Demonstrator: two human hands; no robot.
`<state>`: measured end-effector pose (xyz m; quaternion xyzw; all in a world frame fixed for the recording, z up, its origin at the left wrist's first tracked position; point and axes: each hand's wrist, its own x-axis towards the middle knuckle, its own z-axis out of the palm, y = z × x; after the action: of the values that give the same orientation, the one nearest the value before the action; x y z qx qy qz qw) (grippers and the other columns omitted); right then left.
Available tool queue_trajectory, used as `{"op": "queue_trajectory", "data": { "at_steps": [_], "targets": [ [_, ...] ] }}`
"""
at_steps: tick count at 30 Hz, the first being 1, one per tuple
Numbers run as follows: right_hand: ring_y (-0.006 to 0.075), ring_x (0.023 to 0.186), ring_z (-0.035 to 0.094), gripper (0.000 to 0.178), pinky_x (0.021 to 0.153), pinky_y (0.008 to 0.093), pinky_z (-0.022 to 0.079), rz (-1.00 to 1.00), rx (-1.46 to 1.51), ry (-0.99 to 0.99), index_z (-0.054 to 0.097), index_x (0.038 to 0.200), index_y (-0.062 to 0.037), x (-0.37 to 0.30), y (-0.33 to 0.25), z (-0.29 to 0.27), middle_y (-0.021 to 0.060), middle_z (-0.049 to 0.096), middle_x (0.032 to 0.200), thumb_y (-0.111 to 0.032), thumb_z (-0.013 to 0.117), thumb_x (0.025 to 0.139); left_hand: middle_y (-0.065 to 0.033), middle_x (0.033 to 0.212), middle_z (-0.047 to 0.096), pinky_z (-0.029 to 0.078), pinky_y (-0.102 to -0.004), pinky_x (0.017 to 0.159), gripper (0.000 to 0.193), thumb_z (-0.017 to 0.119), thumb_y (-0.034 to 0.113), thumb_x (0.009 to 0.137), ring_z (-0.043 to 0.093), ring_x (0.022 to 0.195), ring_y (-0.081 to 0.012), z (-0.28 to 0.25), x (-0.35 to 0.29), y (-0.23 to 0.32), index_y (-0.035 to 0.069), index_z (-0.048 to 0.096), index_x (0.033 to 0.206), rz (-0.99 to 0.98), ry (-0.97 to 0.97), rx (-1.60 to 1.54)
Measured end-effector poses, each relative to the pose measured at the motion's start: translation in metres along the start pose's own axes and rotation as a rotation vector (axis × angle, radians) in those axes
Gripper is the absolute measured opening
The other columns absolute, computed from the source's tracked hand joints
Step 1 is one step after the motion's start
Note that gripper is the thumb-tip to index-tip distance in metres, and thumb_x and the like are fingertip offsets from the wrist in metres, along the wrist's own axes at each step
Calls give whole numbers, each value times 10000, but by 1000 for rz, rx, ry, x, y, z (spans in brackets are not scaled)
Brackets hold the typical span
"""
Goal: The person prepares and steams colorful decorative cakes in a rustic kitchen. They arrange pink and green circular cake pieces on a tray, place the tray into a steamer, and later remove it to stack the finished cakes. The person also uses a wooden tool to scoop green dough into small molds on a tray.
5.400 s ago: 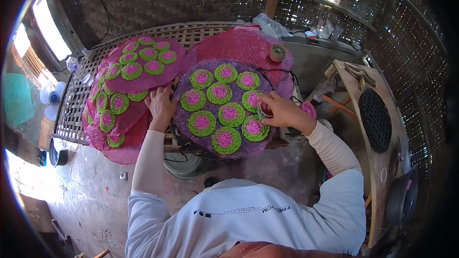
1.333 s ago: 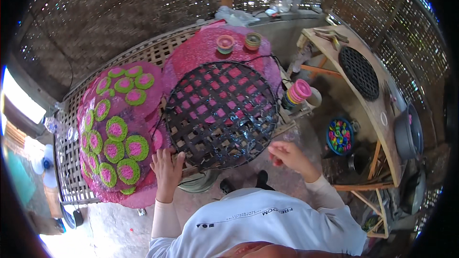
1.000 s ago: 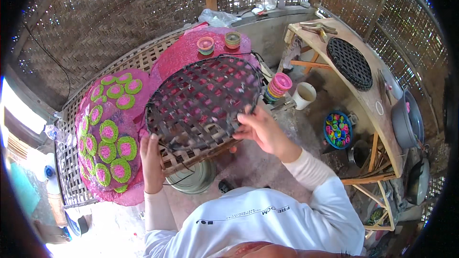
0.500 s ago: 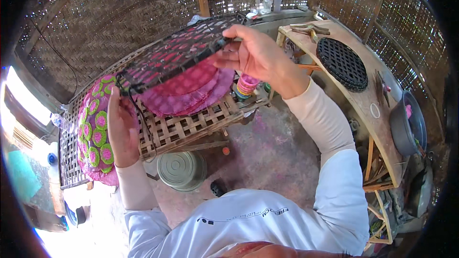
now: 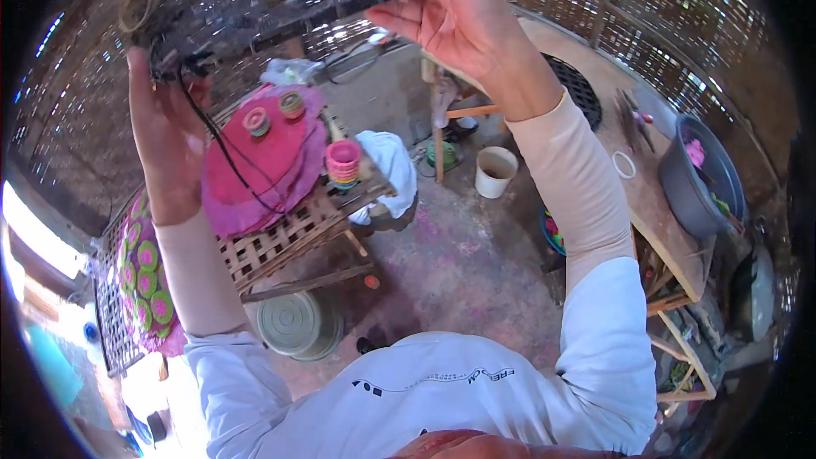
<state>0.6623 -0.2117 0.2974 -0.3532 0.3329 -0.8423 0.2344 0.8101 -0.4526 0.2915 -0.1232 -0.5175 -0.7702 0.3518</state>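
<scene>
Raised high at the top of the head view is a dark woven lattice tray [image 5: 336, 14], seen nearly edge-on. My right hand [image 5: 459, 30] grips its right end between thumb and fingers. At the other end my left hand [image 5: 167, 140] is closed on the rim, its fingers partly hidden behind it. A thin black cord [image 5: 225, 140] hangs from that end. Below lies a pile of pink sheets [image 5: 246, 183] on a slatted bamboo table [image 5: 293, 225]. Two small round stacks [image 5: 256, 121] sit on the sheets, and a taller stack of pink rings [image 5: 343, 161] stands beside them.
Green-and-pink round pieces [image 5: 146, 255] lie at the left. A lidded bucket [image 5: 299, 323] sits below the table; a white bucket [image 5: 495, 172] stands on the floor. On the right, a wooden table [image 5: 650, 191] bears a round black lattice [image 5: 582, 98] and a grey basin [image 5: 701, 174].
Both hands have lifted the lattice tray up and away from the table. The pink sheets and small stacks beneath have come into view. My head view has shifted too.
</scene>
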Motion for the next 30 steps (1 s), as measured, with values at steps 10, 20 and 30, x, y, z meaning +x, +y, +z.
{"op": "queue_trajectory", "data": {
  "at_steps": [10, 20, 30],
  "targets": [
    [255, 843, 613, 324, 723, 350, 525, -134, -359, 212, 508, 909, -11, -49, -111, -147, 166, 594, 961, -332, 524, 869, -33, 516, 365, 320, -245, 468, 245, 478, 253, 833, 371, 499, -144, 154, 112, -133, 56, 430, 696, -645, -170, -245],
    [170, 799, 517, 298, 743, 297, 414, -38, -338, 1376, 520, 974, -59, -188, 32, -476, 56, 550, 898, -305, 595, 825, -153, 972, 600, 443, -232, 464, 374, 402, 202, 855, 511, 534, -181, 168, 247, -284, -55, 486, 1113, -627, -528, -357],
    [168, 929, 516, 439, 838, 360, 401, 26, 229, 1474, 551, 991, -103, -159, 2, -495, 21, 579, 958, -420, 689, 722, -185, 1091, 571, 440, -307, 570, 384, 353, 181, 892, 493, 535, -179, 194, 312, -368, -90, 453, 1146, -426, -160, -293]
  ]
}}
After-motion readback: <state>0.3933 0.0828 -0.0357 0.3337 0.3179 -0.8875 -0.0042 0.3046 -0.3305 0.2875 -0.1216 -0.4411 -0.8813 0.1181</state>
